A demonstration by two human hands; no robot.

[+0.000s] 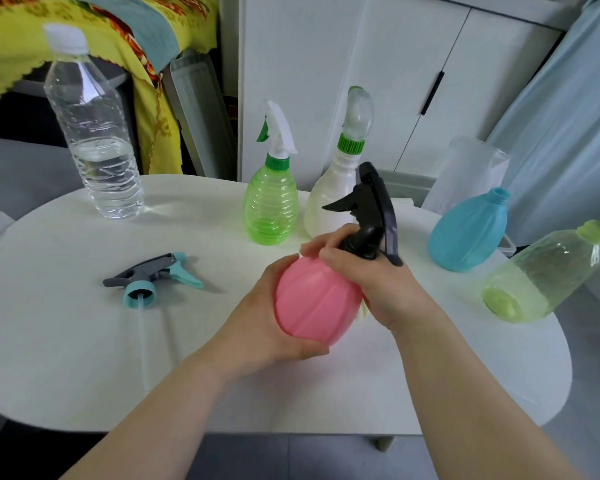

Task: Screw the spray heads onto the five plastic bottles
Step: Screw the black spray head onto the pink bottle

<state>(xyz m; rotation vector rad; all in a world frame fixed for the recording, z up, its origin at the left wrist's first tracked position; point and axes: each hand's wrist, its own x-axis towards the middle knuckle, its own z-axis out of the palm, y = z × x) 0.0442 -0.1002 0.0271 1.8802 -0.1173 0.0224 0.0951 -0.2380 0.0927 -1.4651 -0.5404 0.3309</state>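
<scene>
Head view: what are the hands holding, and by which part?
Left hand cups the pink bottle round its lower body; right hand grips the black spray head at its collar, on the bottle's neck.

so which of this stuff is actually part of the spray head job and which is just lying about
Job: pink bottle in left hand, black spray head in right hand, loose teal spray head, blue bottle, green bottle, white bottle, yellow-green bottle.
Lying about: water bottle, yellow cloth, white cabinet.
</scene>
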